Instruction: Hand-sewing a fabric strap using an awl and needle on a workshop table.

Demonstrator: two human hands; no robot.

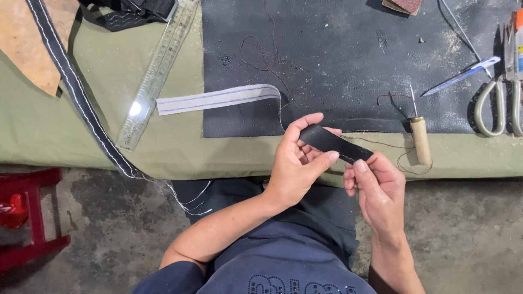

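a clear ruler (155, 76) and a white strip (218, 99) with blue lines lie on the counter (65, 136). the left hand (297, 163) and right hand (376, 188), each grip pinching, hold a black strip (335, 144) above the counter's edge. an awl (420, 139) and scissors (498, 103) lie at right.

1 head-worn view, looking steeply down, close over hands (332, 174), workbench edge (109, 158), floor below

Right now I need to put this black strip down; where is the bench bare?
Bare: olive cloth between clear ruler and dark mat; mat centre. Crowded right: awl, scissors, pen.
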